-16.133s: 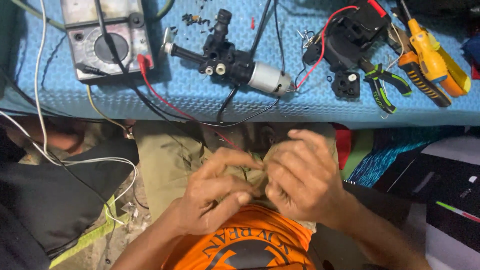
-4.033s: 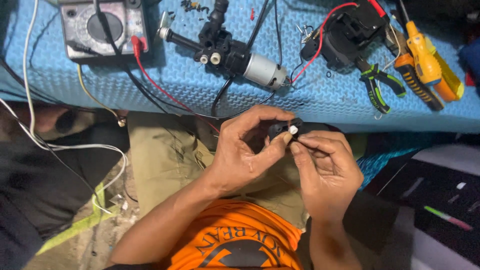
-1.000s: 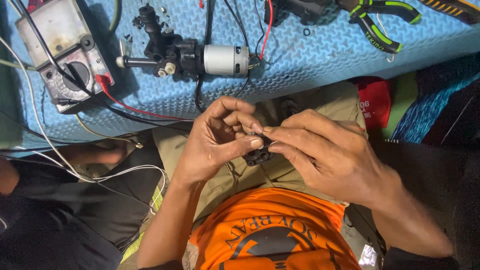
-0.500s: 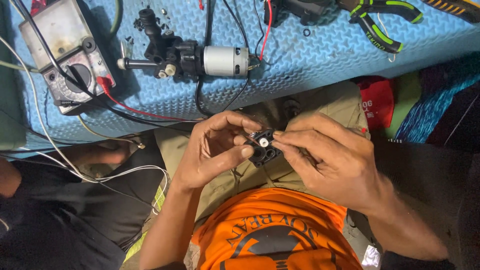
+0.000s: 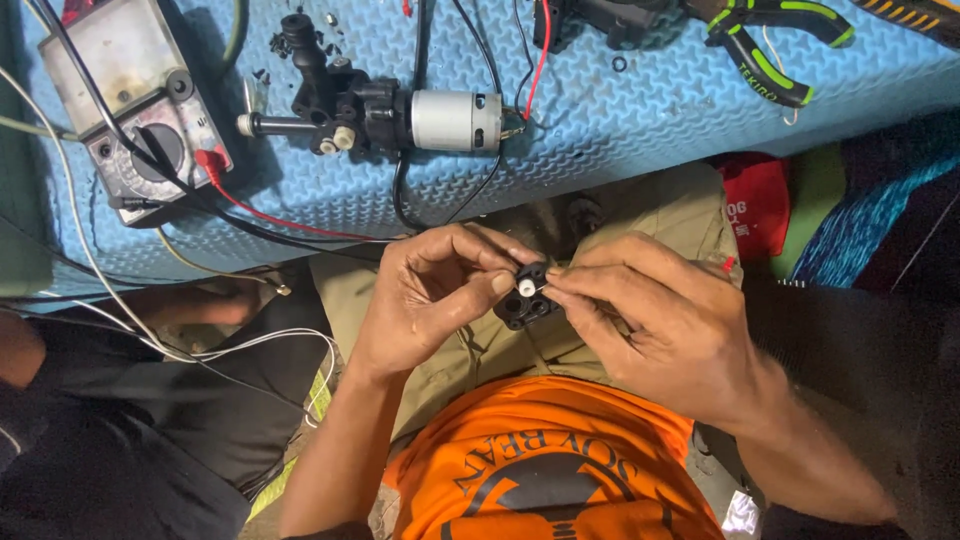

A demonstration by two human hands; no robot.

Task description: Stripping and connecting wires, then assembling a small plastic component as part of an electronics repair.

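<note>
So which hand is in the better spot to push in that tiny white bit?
Probably the right hand: its fingertips already pinch the small white piece at the top of the black plastic part. The left hand grips that part, steadying it.

Blue dimpled mat (image 5: pixel 640 110), black part (image 5: pixel 524 300) with white hub, silver-bodied motor (image 5: pixel 455 120), orange shirt (image 5: pixel 550 470), green-and-black pliers (image 5: pixel 770 40)
</note>
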